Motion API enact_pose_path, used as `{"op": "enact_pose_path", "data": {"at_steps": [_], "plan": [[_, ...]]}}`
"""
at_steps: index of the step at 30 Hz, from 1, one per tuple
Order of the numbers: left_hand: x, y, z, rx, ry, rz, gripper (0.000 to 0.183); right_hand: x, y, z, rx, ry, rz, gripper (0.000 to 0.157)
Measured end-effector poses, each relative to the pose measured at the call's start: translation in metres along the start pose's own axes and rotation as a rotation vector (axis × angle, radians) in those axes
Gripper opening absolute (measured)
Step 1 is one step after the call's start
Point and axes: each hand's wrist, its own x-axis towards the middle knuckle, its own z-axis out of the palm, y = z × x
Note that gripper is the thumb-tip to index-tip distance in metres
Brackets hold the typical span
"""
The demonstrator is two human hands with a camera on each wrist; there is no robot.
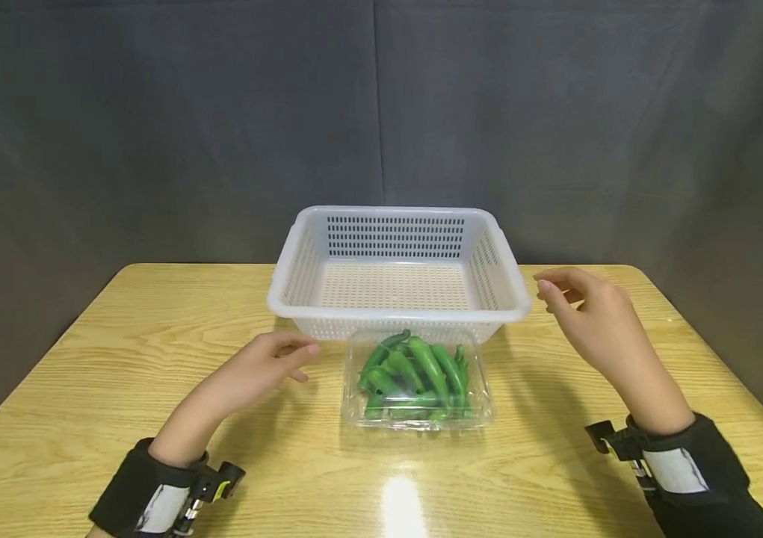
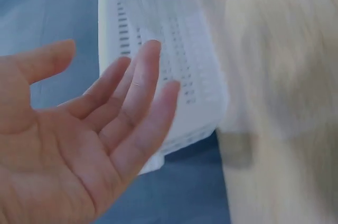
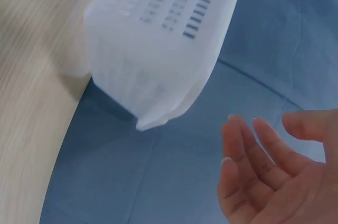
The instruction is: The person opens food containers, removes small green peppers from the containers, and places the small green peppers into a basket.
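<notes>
A clear plastic container [image 1: 417, 422] filled with green chili peppers [image 1: 415, 373] lies in front of a white slotted basket [image 1: 391, 314]. To the container's left hovers my left hand [image 1: 263, 370], its fingers loosely bent and holding nothing. Off the basket's right side my right hand [image 1: 589, 314] is raised, relaxed, with nothing in it. The left wrist view shows the left palm [image 2: 68, 145] with spread fingers before the basket wall [image 2: 174, 49]. In the right wrist view, the right fingers [image 3: 253, 160] are apart from the basket corner [image 3: 142, 76].
Everything stands on a light wooden table [image 1: 186, 314] with rounded far corners. A dark grey curtain [image 1: 220, 134] hangs right behind it. Both wrists wear black bands [image 1: 152, 486] with small cameras. The basket stands near the table's far edge.
</notes>
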Motion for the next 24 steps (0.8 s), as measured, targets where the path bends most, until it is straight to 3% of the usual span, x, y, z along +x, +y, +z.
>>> {"op": "enact_pose_path", "data": {"at_steps": [5,13,24], "plan": [[0.005,-0.005,0.01,-0.116,-0.059,-0.012,0.054,-0.007,-0.004,0.006,0.022,-0.058,-0.006,0.031],[0.008,-0.008,0.024,-0.215,-0.159,-0.026,0.054,-0.014,-0.015,0.015,0.04,-0.163,0.008,0.029],[0.013,-0.006,0.035,-0.238,-0.202,-0.005,0.064,-0.016,-0.019,0.03,-0.007,-0.3,0.018,0.03]]}}
